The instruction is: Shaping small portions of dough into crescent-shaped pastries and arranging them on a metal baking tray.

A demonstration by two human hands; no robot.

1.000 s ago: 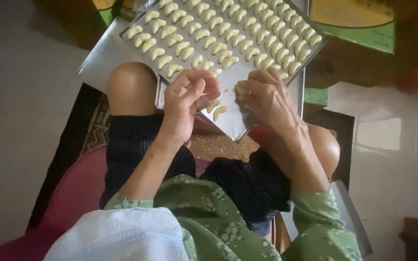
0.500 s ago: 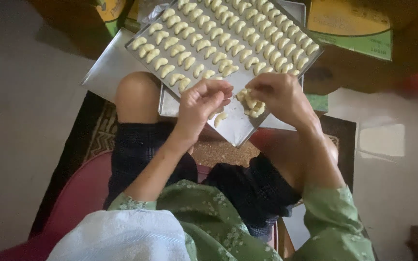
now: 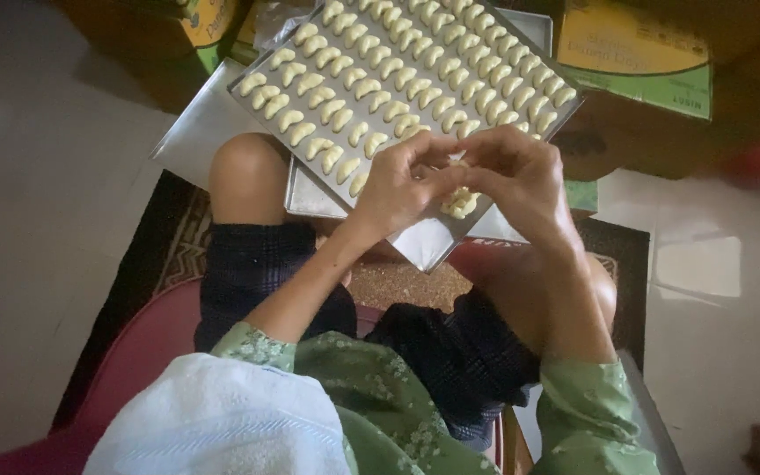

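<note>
together both hands pinch a curved dough piece [image 3: 456,200].

Tray [image 3: 433,242] on knees, dough pieces [image 3: 380,79] in rows on it; hands [image 3: 450,180] together over near corner; box [image 3: 635,53] far right.
</note>
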